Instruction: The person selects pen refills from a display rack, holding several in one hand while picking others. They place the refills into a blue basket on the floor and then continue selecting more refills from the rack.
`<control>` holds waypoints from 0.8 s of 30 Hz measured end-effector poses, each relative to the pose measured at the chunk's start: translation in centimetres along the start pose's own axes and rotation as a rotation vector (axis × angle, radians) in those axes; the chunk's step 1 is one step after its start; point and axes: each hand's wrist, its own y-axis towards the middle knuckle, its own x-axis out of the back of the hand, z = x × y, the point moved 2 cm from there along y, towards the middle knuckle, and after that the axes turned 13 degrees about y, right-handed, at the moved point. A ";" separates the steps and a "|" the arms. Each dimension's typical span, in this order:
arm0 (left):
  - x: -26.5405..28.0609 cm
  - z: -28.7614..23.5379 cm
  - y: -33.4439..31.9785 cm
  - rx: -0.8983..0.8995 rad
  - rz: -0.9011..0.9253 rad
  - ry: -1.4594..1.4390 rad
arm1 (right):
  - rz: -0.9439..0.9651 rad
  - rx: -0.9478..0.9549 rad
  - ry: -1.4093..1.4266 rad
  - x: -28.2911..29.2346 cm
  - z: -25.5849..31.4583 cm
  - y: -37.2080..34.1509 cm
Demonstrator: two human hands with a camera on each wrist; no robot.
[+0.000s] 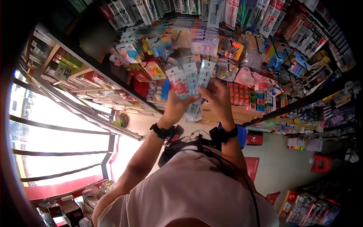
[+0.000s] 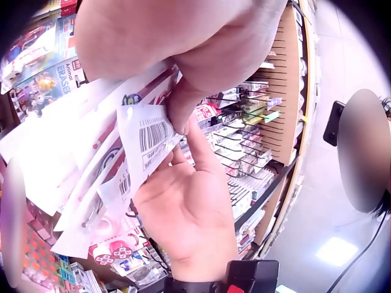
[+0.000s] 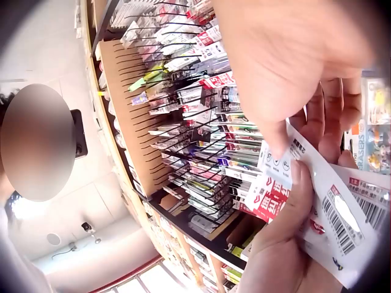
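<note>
Several slim sealed packets are fanned out between the two hands, among them a red-and-white packet (image 1: 180, 84) and a pale blue-and-white packet (image 1: 206, 73). The left hand (image 1: 174, 108) (image 2: 177, 36) (image 3: 284, 244) grips the fan from the left, its thumb across the lower part. From the right, the right hand (image 1: 220, 100) (image 2: 189, 213) (image 3: 299, 55) pinches packets with thumb and fingers. Barcodes show on the backs of the white packets (image 2: 143, 137) (image 3: 336, 210) in both wrist views. The thumbs are close together; whether they touch is unclear in the head view.
Hanging packages (image 1: 204, 39) fill the display behind the hands. Small red boxes (image 1: 239, 94) stand to its right. Black hooks with packets line a wooden rack (image 2: 282, 91) (image 3: 131, 104). Another shelf (image 1: 81, 72) and a bright window are at left; a red stool (image 1: 321, 162) stands at right.
</note>
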 end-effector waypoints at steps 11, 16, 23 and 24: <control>0.4 1.3 -0.2 0.013 -0.008 -0.065 | -0.033 -0.025 0.163 0.2 -2.4 0.4; 0.3 1.1 -0.6 0.013 -0.042 -0.124 | 0.033 -0.213 0.826 0.4 -3.8 0.9; 0.0 2.3 -1.1 0.052 0.069 -0.083 | 0.282 -0.322 1.450 0.2 -1.6 0.4; -0.2 2.1 -1.2 0.101 0.077 -0.123 | 0.278 -0.316 1.447 0.5 -1.8 0.4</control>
